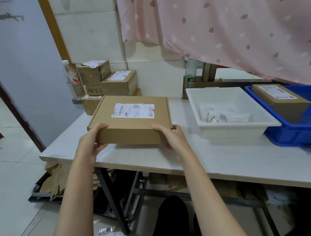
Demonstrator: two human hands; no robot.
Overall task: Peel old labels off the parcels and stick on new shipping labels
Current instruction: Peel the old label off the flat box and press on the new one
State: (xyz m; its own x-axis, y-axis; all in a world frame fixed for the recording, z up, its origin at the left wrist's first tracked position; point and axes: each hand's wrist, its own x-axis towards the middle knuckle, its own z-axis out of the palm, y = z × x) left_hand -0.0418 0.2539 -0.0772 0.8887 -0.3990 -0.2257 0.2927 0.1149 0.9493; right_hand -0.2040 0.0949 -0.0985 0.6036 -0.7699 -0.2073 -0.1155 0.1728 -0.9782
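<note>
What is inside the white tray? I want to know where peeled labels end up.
The white tray holds a few crumpled, pale scraps near its front; whether they are labels cannot be told. The tray's near wall hides the front floor strip.

Pink patterned curtain [237, 27] behind the white table [154, 160]; clear plastic bottle [71, 78] against the left wall

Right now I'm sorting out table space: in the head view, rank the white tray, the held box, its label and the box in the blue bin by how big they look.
1. white tray
2. held box, nearer the camera, so unsure
3. box in the blue bin
4. label
</note>
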